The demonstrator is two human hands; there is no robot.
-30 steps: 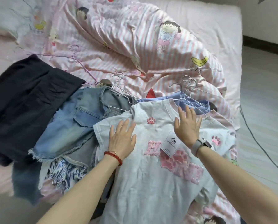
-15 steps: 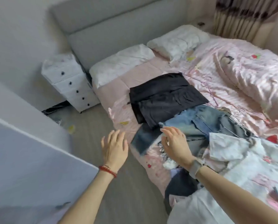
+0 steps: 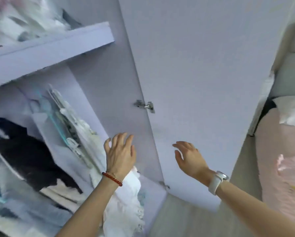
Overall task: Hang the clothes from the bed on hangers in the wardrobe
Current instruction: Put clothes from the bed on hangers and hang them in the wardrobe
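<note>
Left hand [image 3: 120, 153] and right hand [image 3: 190, 157]: fingers spread, holding nothing, before smooth lilac wardrobe door [image 3: 203, 74]; fuzzy black garment [image 3: 23, 151] hanging inside.

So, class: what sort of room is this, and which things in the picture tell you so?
Most likely a bedroom. An open wardrobe with its door swung out holds hanging clothes such as a black garment, and a bed with a pink sheet and a pillow stands beside it.

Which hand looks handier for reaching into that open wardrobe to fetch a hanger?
Probably the left hand. It is open and empty, right in front of the wardrobe opening, near the hanging clothes. The right hand, also open and empty, sits in front of the open door, farther from them.
</note>
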